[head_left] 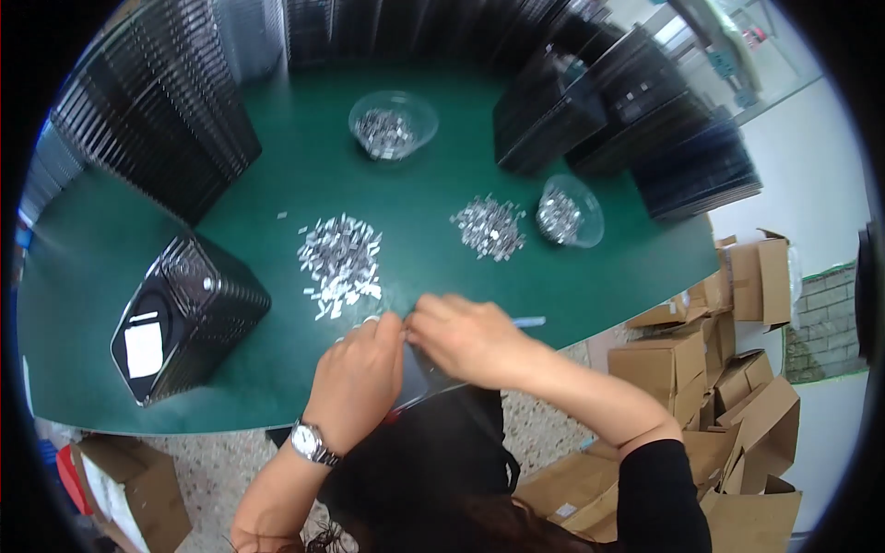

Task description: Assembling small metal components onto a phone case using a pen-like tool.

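My two hands meet at the near edge of the green table, over a thin dark panel (419, 380) with a shiny surface, mostly covered by them. My left hand (358, 369) is closed at the panel's left side, a watch on its wrist. Curled fingers of my right hand (466, 339) press together against the left fingertips; anything small pinched there is hidden. Just beyond the left hand lies a loose heap of small silvery pieces (341, 263). A second heap of smaller silvery pieces (490, 228) lies farther right.
Clear bowls of silvery pieces stand at the back (417, 111) and right (590, 221). A stack of dark panels (207, 304) stands at left; taller stacks (166, 101) line the far side. A light-blue strip (529, 322) lies by my right wrist. Cardboard boxes (659, 364) crowd the right floor.
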`<move>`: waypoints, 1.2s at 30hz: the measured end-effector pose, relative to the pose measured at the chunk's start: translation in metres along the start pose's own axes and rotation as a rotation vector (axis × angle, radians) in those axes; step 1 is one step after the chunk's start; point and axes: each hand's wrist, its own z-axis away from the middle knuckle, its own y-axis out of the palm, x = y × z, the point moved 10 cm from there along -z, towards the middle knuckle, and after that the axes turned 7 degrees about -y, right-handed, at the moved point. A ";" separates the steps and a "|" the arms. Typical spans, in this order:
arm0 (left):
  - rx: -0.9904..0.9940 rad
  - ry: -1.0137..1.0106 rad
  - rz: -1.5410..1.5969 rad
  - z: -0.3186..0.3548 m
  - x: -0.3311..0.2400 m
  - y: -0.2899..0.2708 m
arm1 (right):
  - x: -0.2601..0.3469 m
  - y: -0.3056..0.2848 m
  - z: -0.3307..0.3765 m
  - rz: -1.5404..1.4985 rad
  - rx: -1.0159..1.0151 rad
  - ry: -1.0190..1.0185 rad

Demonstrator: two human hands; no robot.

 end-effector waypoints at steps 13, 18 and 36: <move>0.067 0.052 0.069 -0.006 -0.008 0.007 | -0.084 -0.034 0.049 0.134 -0.179 0.183; 0.078 0.001 0.107 -0.010 -0.001 0.012 | -0.083 -0.027 0.054 0.049 -0.154 0.189; 0.215 -0.065 0.151 -0.017 0.005 0.015 | -0.097 -0.036 0.029 -0.051 -0.081 0.320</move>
